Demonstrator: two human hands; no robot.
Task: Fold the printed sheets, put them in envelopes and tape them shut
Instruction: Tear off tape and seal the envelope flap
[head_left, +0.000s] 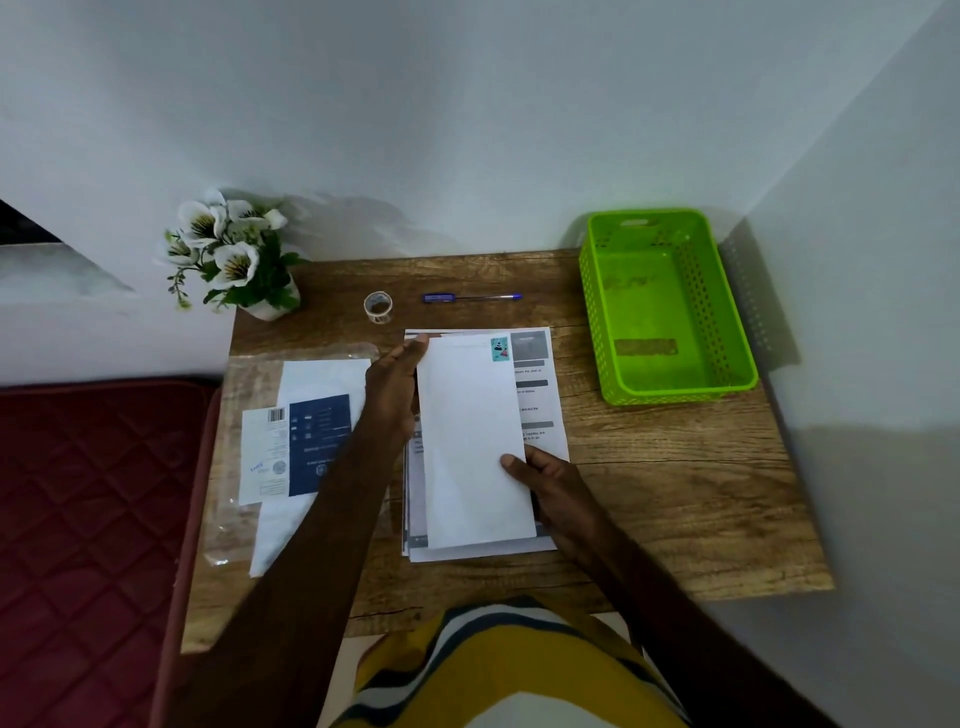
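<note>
Both hands hold a long white stamped envelope (475, 441) over the stack of printed white sheets (540, 395) (mid wooden table (675, 483)): right hand (550, 480) pinches its near right edge, left hand (395, 384), fingers straight, lies along its left edge.

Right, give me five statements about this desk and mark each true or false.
1. The right hand pinches the white envelope near its lower right edge. True.
2. The green basket is full of envelopes. False: no envelopes lie in it.
3. The tape roll lies left of the blue pen. True.
4. The left hand holds the pen. False: it lies with straight fingers along the envelope's left edge, and the pen lies untouched on the table.
5. The envelope is held above the stack of printed sheets. True.
</note>
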